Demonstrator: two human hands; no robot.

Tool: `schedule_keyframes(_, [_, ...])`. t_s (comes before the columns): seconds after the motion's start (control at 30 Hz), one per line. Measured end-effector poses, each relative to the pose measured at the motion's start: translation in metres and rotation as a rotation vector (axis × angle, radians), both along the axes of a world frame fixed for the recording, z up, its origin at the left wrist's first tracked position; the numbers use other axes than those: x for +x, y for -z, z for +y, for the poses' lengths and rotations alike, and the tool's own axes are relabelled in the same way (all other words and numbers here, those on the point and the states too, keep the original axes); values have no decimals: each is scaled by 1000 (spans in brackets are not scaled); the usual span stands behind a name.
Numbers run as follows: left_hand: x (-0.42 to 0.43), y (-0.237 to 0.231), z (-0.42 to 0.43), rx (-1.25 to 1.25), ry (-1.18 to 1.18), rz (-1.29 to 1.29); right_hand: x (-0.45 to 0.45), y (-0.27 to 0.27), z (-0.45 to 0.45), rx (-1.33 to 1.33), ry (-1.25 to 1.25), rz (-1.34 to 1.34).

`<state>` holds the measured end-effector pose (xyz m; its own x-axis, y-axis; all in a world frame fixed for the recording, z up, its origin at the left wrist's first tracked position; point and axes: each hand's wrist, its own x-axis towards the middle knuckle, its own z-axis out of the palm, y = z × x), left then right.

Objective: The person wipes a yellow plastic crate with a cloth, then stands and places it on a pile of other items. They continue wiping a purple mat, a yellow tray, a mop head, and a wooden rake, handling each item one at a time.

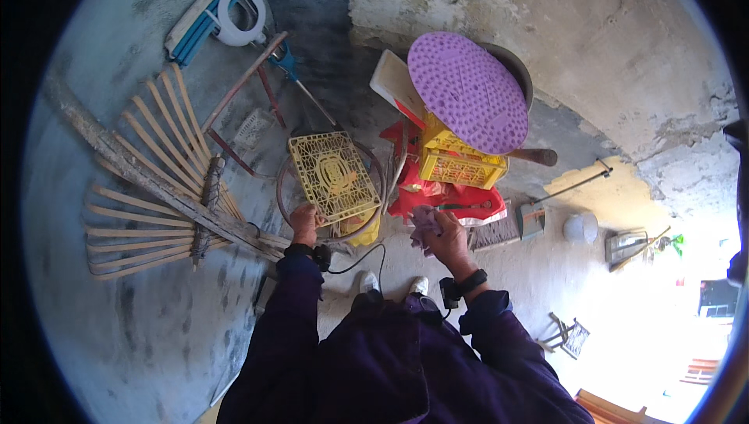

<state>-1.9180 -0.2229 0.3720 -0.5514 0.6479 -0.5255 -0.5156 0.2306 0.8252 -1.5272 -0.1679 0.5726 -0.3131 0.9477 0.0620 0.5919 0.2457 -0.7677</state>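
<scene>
My left hand [306,224] grips the near left corner of a yellow plastic crate [336,175], whose openwork base faces up toward me. In my right hand [449,242] is a crumpled purple cloth [425,226], bunched between thumb and fingers, to the right of the crate. Beneath the crate shows a round reddish-brown hoop [381,175], and a yellow bag [364,230] lies partly hidden under it. Black bands with small devices sit on both wrists.
A purple dimpled mat [468,93] leans over a stacked yellow basket [462,168] and red bags [409,196]. On the left, a bamboo rake [202,213] slants along the wall. A dustpan [531,222], a white bucket [580,228] and a folding stool [566,335] stand to the right.
</scene>
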Motion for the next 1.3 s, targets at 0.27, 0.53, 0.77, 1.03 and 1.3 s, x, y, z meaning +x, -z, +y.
schedule_keyframes(0.27, [-7, -38, 0, 205, 44, -143, 1, -1, -1, -145, 32, 157])
schedule_keyframes(0.53, [-20, -16, 6, -1, -26, -143, 5, -3, 4, 26, -24, 81])
schedule_keyframes(0.77, [-57, 24, 4, -35, 170, -54, 15, 0, 5, -189, -61, 72])
schedule_keyframes(1.03, [-71, 23, -5, 263, 165, -25, 36, -12, -4, 1, 44, 172])
schedule_keyframes(1.3, [-16, 8, -23, 301, -3, -781, 51, 12, 0, -459, 16, 497])
